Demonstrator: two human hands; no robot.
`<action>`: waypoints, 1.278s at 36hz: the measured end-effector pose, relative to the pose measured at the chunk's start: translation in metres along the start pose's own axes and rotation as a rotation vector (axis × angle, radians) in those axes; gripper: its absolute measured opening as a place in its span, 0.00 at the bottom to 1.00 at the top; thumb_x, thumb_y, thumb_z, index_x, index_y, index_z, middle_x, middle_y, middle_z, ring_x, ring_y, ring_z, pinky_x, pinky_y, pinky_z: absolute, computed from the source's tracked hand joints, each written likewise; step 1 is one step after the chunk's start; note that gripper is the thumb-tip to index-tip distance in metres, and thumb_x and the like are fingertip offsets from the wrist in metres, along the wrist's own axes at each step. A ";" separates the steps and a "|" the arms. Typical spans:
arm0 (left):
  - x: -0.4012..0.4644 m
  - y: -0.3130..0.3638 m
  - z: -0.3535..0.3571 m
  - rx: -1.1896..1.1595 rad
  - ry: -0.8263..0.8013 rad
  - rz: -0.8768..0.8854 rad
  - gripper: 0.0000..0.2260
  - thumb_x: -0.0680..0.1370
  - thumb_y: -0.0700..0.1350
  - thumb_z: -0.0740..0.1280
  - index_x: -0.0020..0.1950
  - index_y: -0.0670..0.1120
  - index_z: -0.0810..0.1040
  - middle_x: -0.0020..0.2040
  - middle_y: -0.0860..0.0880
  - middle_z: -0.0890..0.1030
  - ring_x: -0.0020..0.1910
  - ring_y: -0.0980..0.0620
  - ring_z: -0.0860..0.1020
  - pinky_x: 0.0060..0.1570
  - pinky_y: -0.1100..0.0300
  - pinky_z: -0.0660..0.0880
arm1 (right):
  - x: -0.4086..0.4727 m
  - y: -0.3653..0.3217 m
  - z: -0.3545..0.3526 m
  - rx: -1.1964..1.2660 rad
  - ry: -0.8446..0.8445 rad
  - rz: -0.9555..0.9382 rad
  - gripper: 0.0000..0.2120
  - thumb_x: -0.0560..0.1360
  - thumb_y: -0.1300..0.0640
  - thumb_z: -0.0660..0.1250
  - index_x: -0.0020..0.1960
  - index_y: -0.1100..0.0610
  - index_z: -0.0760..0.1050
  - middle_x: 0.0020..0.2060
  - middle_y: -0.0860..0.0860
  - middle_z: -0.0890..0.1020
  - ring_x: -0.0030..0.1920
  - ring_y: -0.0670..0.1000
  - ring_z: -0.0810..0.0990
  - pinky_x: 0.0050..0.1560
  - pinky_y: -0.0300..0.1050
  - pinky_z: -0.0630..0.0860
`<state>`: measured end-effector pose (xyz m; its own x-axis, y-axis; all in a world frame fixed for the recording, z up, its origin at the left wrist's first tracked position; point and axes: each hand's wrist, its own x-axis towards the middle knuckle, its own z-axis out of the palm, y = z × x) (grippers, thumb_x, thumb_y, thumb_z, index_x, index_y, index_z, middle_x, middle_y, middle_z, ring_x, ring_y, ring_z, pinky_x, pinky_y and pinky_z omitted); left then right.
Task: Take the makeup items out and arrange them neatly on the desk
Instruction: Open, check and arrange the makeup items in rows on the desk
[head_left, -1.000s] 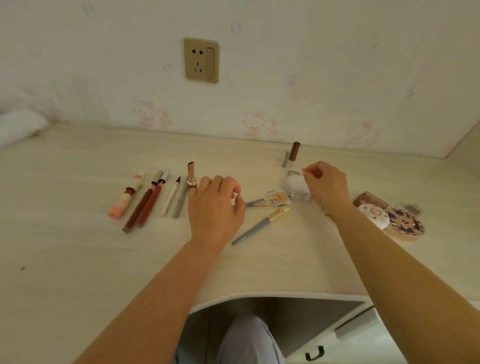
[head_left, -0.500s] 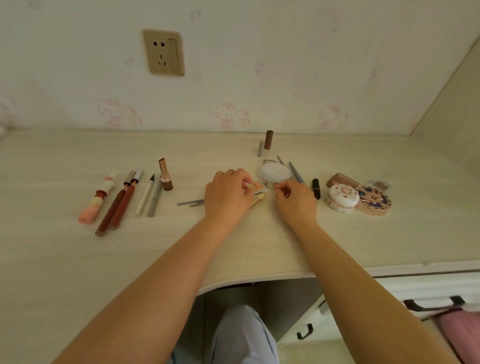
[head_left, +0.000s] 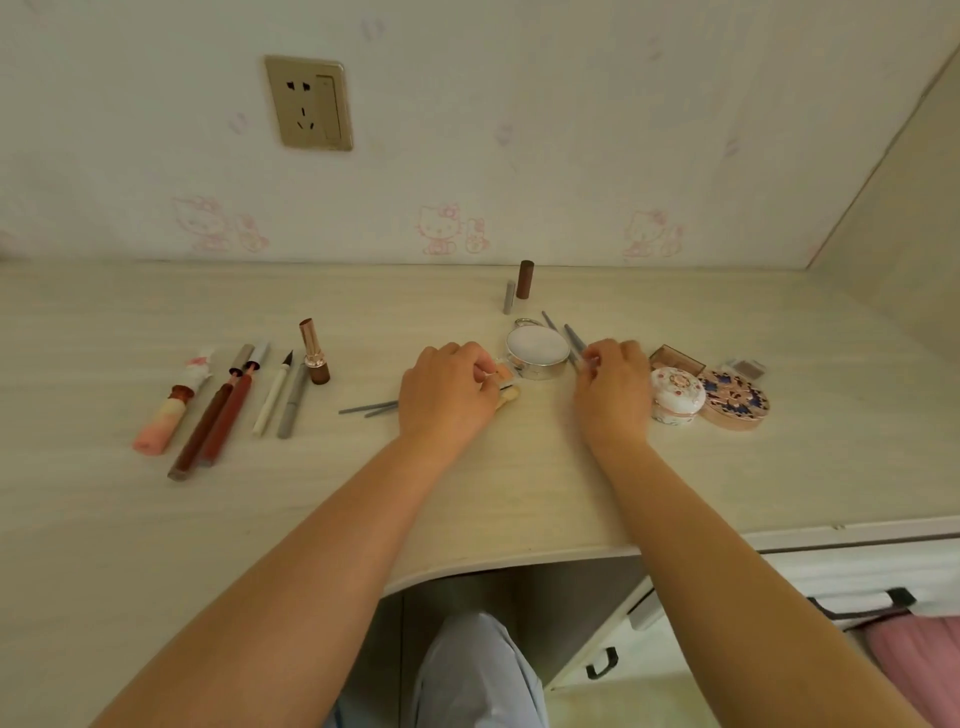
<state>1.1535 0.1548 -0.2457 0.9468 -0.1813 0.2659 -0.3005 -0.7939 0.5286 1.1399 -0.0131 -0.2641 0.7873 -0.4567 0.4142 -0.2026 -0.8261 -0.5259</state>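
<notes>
Makeup items lie on a pale wooden desk (head_left: 519, 493). My left hand (head_left: 447, 395) grips two thin grey makeup brushes (head_left: 366, 408); their handles stick out to its left and a tan brush tip (head_left: 509, 397) shows to its right. My right hand (head_left: 613, 389) pinches the near ends of grey sticks (head_left: 574, 338) lying beside a round silver case (head_left: 537, 351). At the left, a row holds a pink tube (head_left: 166, 415), two dark red lip pens (head_left: 218, 410), a white pen (head_left: 272, 397), a grey pen (head_left: 293, 400) and an upright rose-gold lipstick (head_left: 314, 353).
A brown cylinder (head_left: 524, 279) and a grey cap (head_left: 509, 297) stand near the wall. Right of my right hand sit a white floral pot (head_left: 678, 397), a blue patterned compact (head_left: 735, 402), a brown palette (head_left: 675, 357) and a small grey case (head_left: 745, 368). A drawer handle (head_left: 602, 662) is below the desk edge.
My right hand moved from in front of the silver case to its right side, onto the grey sticks. My left hand stays over the brushes. The black tube by the case is no longer visible.
</notes>
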 end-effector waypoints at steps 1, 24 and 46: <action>0.000 0.003 0.000 -0.002 -0.004 0.003 0.06 0.76 0.46 0.63 0.51 0.51 0.78 0.49 0.54 0.80 0.53 0.50 0.73 0.51 0.53 0.72 | 0.005 0.003 -0.003 -0.077 0.009 -0.008 0.12 0.77 0.65 0.58 0.59 0.64 0.74 0.56 0.61 0.73 0.57 0.60 0.71 0.51 0.50 0.69; 0.000 0.016 0.002 -0.062 -0.014 0.015 0.10 0.78 0.49 0.63 0.56 0.51 0.78 0.51 0.53 0.80 0.53 0.50 0.76 0.51 0.54 0.72 | 0.033 -0.027 -0.026 -0.193 -0.246 0.090 0.14 0.79 0.62 0.58 0.62 0.67 0.68 0.58 0.60 0.72 0.54 0.58 0.75 0.46 0.46 0.68; -0.056 -0.051 -0.061 -0.090 0.127 -0.261 0.10 0.75 0.56 0.67 0.52 0.54 0.81 0.46 0.54 0.84 0.48 0.52 0.80 0.45 0.54 0.77 | -0.045 -0.130 0.014 0.799 -0.662 0.220 0.08 0.76 0.56 0.67 0.37 0.53 0.75 0.32 0.49 0.77 0.36 0.47 0.75 0.45 0.43 0.74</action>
<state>1.1092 0.2406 -0.2387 0.9731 0.1010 0.2072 -0.0628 -0.7487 0.6599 1.1388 0.1200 -0.2249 0.9888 -0.1000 -0.1108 -0.1275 -0.1804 -0.9753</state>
